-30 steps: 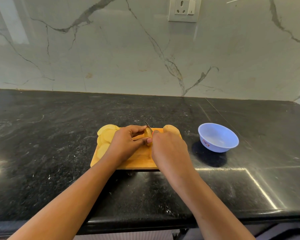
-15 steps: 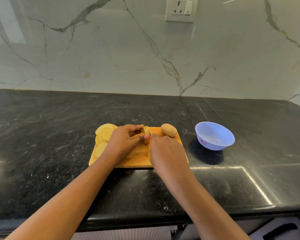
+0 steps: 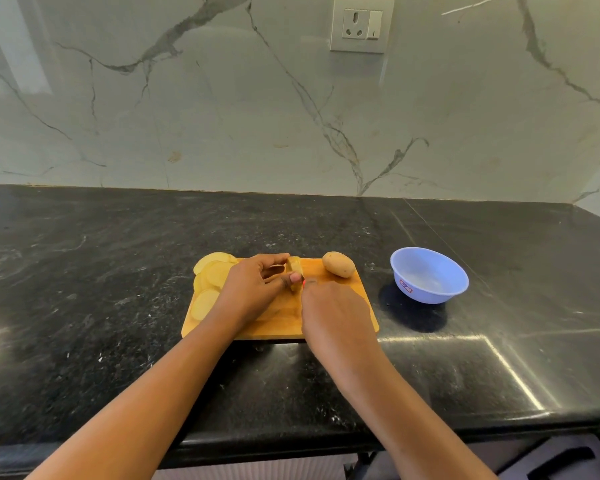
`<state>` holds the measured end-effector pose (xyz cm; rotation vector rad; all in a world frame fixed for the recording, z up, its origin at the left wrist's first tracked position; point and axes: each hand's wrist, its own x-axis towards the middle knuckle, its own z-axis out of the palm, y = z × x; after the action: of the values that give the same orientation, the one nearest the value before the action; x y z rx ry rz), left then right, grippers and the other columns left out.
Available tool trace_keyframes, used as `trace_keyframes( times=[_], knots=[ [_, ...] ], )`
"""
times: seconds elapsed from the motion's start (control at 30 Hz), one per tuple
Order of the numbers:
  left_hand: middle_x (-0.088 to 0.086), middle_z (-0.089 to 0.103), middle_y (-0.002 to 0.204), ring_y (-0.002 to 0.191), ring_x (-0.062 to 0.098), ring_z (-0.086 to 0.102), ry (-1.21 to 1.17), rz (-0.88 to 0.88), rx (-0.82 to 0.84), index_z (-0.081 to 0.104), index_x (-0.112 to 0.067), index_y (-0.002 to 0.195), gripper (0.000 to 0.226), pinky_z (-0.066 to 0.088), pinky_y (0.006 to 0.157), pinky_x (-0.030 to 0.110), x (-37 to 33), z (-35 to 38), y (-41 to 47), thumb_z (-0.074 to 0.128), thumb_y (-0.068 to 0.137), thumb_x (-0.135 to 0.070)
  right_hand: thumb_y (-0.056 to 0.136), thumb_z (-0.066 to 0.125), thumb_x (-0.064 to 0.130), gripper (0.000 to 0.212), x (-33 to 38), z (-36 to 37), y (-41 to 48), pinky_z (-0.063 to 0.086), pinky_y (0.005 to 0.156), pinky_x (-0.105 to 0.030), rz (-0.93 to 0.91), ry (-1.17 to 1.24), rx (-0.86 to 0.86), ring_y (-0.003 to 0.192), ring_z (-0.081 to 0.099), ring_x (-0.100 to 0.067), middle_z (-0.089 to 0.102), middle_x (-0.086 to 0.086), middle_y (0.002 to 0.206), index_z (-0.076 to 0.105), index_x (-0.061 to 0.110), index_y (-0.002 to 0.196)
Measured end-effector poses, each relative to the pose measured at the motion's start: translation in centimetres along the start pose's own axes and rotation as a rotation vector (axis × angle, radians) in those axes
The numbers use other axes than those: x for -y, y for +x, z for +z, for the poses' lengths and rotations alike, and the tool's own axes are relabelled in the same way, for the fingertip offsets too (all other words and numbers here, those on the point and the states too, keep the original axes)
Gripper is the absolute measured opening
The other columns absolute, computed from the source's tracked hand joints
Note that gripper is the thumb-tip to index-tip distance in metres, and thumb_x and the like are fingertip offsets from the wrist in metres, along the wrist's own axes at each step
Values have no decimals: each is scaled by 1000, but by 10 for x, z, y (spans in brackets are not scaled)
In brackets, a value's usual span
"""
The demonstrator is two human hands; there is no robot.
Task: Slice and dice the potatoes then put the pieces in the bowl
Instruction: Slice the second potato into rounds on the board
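The left hand (image 3: 253, 289) is pinching a half-cut potato piece (image 3: 294, 266) near the back middle of the cutting board (image 3: 361, 306), its fingers (image 3: 278, 258) curling over the top and the thumb pressing the near side. This is likely so the piece is not rolling under the blade.

The right hand (image 3: 333, 313) is lying just beside it, fingers clamped together round a knife (image 3: 302, 279). Only a red speck of handle and a sliver of blade are showing, right against the piece. The wrist is sitting low over the board, which suggests a downward cut is under way.

Round slices (image 3: 212, 275) are lying overlapped along the board's left end, apparently pushed aside to keep the cutting spot free. A whole potato (image 3: 338, 264) is waiting unpeeled at the back right corner, apart from the hands.

The bowl (image 3: 429, 275) is standing on the dark surface (image 3: 118, 271) to the right of the board, near the knife hand, and is looking empty. By my reckoning the slicing is partway through, with dicing and filling not yet begun.
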<state>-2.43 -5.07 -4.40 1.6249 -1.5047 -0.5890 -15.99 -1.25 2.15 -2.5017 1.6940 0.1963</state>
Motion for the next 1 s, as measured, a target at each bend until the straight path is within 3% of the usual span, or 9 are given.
trace_keyframes(
  times=[0.27,0.4,0.57,0.73,0.9,1.0],
  knots=[
    [-7,60,128,116,8,55,-9,-26,21,56,-28,130,49,40,90,21,-1,-1,0,67,84,-41,96,52,15,39,4,-3,2,46,89,-35,0,29,66,114,55,-27,53,-12,128,43,8,133],
    [-7,60,128,114,5,55,-32,-25,17,57,-28,129,46,41,89,20,0,-3,2,66,85,-40,93,59,18,54,12,-14,13,43,96,-39,48,44,216,122,49,-31,46,-14,136,35,10,140],
    [-6,59,130,120,11,54,-20,-27,44,55,-29,132,52,43,98,29,0,-1,0,67,83,-41,95,55,18,40,9,-3,7,44,94,-37,28,42,140,118,52,-28,50,-12,132,44,8,133],
    [-7,59,130,118,9,53,4,-28,43,54,-29,132,50,40,92,23,0,-3,1,65,86,-41,94,57,18,44,13,-10,13,44,93,-38,44,59,189,119,51,-29,50,-13,132,43,9,135],
    [-7,58,130,109,1,51,-37,-28,94,51,-28,133,51,40,90,20,-2,-3,-1,66,86,-38,97,50,15,29,5,6,-5,41,76,-32,-31,39,23,109,56,-26,55,-11,121,49,9,124],
    [-9,57,131,107,-1,51,-63,-14,116,51,-28,132,50,38,86,16,-1,-5,-1,68,85,-35,96,51,17,31,10,7,0,43,79,-33,-10,35,0,110,55,-27,55,-11,122,48,8,125]
  ],
)
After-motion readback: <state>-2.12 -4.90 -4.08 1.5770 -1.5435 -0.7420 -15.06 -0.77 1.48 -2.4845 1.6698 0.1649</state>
